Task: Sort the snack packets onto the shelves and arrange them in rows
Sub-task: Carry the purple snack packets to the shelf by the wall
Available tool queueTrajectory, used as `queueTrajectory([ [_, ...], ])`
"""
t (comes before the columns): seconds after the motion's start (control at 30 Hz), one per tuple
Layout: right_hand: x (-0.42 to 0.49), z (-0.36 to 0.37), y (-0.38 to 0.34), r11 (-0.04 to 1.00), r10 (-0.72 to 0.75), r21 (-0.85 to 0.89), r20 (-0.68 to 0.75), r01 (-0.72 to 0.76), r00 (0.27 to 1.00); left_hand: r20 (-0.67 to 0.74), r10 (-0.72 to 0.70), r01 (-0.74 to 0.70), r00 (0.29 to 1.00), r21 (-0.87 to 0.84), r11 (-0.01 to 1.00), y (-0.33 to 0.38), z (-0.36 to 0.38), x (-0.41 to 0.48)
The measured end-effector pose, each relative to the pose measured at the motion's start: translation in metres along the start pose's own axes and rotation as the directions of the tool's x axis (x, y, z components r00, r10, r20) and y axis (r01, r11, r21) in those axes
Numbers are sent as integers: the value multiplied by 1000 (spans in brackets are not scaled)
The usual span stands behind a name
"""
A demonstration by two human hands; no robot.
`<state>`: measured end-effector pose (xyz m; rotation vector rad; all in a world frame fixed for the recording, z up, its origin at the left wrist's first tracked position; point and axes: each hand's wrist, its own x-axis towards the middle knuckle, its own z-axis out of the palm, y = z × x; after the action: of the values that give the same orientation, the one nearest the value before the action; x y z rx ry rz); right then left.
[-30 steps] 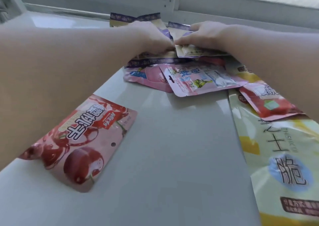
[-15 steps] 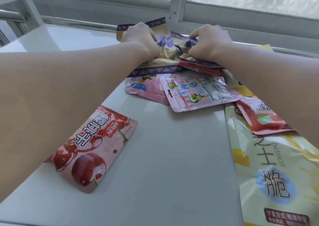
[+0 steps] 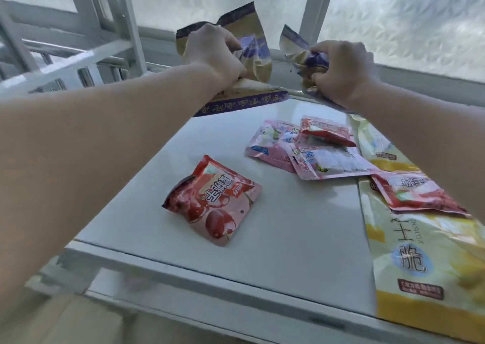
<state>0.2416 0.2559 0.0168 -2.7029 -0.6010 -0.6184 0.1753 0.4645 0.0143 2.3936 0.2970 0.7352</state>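
Note:
My left hand grips gold-and-purple snack packets, lifted above the far end of the white shelf top. My right hand grips another crumpled gold-and-purple packet beside it. On the surface lie a red cherry packet, two pink packets, a small red packet on top of them, another red packet and a large yellow bag at the right edge.
A frosted window with a white frame runs behind the surface. A white metal rack stands at the left. The surface's front edge is near me, with a lower level partly visible below.
Both hands have lifted the gold-and-purple packets off the pile and up toward the window. The small red packet underneath is now uncovered.

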Motion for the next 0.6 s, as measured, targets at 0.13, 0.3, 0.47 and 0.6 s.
queueTrajectory([
  [0.13, -35, -25, -67, 991, -83, 107, -22, 85, 996, 40, -3, 4, 999, -25, 1000, -18, -82, -64],
  [0.3, -100, -58, -180, 967, -108, 235, 19, 100, 994, 68, -24, 22, 997, 25, 999, -66, -225, -193],
  [0.47, -179, -96, -344, 895, -187, 425, 89, 132, 978, 1, -289, 288, 957, 59, 956, -133, -388, -336],
  [0.6, -238, -110, -478, 788, -409, 544, 115, 287, 905, -174, -446, 471, 878, 157, 868, -184, -515, -411],
])
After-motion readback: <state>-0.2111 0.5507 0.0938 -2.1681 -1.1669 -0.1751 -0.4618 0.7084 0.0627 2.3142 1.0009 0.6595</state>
